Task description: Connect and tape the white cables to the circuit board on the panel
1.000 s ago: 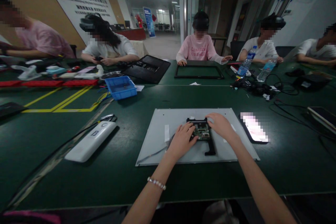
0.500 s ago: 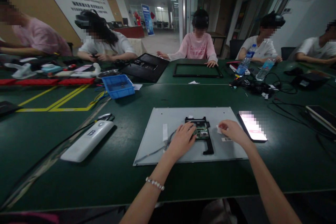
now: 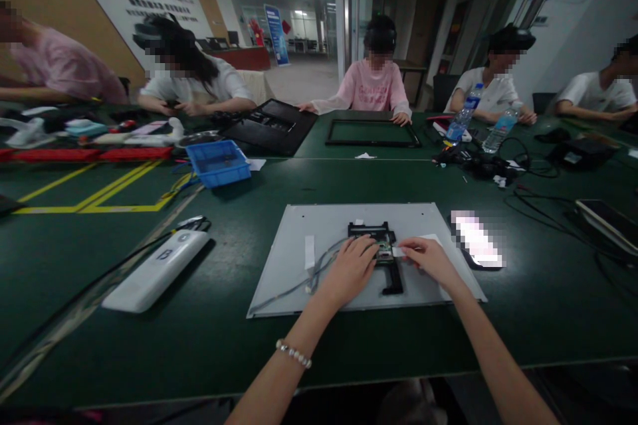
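Observation:
A flat grey-white panel lies on the green table. On it rests a black plastic bracket carrying a green circuit board. My left hand lies over the left part of the board, fingers stretched out and pressing down on it. Grey wires run out from under that hand across the panel. Between the thumb and fingertips of my right hand is a small piece of white tape, touching or just above the bracket's right edge. Another white strip is stuck on the panel's left side.
Right of the panel lies a lit phone; left, a white power bank with a cable. Beyond are a blue bin, a black frame, a black cover, bottles and tangled cables. Several people sit opposite.
My right hand left the bracket's upper right, picked at white tape on the panel's right side, then brought it left to the bracket. My left hand has stayed on the board.

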A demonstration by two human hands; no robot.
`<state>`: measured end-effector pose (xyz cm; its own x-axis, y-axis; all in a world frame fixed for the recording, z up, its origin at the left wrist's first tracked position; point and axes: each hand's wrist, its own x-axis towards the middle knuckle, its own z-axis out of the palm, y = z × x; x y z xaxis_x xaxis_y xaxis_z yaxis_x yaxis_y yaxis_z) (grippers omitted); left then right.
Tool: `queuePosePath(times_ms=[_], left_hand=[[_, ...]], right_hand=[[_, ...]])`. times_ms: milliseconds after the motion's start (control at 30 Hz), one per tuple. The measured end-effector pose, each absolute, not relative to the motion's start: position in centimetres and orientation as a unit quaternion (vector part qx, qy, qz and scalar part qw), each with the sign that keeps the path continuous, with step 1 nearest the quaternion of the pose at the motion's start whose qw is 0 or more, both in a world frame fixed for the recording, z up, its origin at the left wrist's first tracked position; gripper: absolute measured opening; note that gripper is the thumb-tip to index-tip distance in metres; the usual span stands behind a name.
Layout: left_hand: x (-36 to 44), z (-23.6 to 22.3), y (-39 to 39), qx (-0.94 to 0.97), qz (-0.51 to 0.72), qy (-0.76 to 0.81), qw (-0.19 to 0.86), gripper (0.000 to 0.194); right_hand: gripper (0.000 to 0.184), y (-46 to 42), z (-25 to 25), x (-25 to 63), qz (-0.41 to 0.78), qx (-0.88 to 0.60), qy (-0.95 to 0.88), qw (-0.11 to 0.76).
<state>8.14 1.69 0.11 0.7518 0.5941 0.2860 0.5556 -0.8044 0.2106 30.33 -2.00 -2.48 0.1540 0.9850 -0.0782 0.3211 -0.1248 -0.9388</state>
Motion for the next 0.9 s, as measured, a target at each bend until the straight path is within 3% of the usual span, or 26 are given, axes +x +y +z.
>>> queuePosePath(times_ms=[900], left_hand=[[11.3, 1.0, 0.6, 0.96, 0.116, 0.252, -0.031, 0.031]], right_hand=[[0.018, -1.7, -3.1, 29.4, 0.233, -0.639, -0.618, 0.394]])
